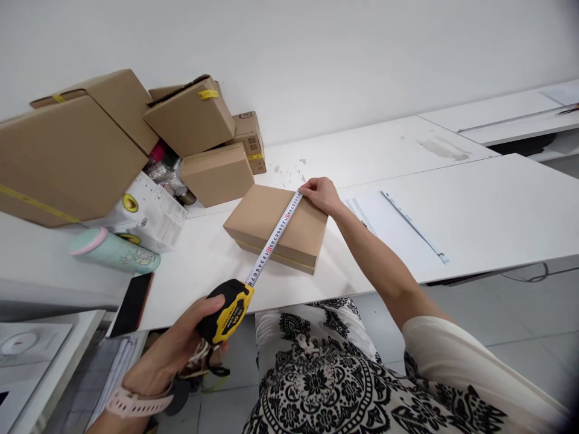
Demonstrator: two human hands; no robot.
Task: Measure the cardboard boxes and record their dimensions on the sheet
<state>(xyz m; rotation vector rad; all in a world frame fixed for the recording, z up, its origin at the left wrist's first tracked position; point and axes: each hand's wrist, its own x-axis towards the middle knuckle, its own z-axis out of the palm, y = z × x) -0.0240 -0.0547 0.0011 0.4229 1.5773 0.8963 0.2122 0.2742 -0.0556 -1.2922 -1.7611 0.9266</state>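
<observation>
A closed brown cardboard box (253,217) lies on the white table in front of me. My left hand (199,322) grips the black and yellow case of a tape measure (233,310), just off the table's front edge. The white blade runs out of the case, slanting up across the top of the box. At the box's far edge my right hand (320,194) pinches the end of the blade between thumb and fingers. The hook at the blade's tip is hidden by those fingers.
Cardboard boxes (194,117) are stacked at the back left. A mint green bottle (117,252) lies beside a white avocado-print box (147,211). Nearby is a dark phone (132,304). Papers (398,220) with a clear strip lie right of my right forearm, on the white table (488,205).
</observation>
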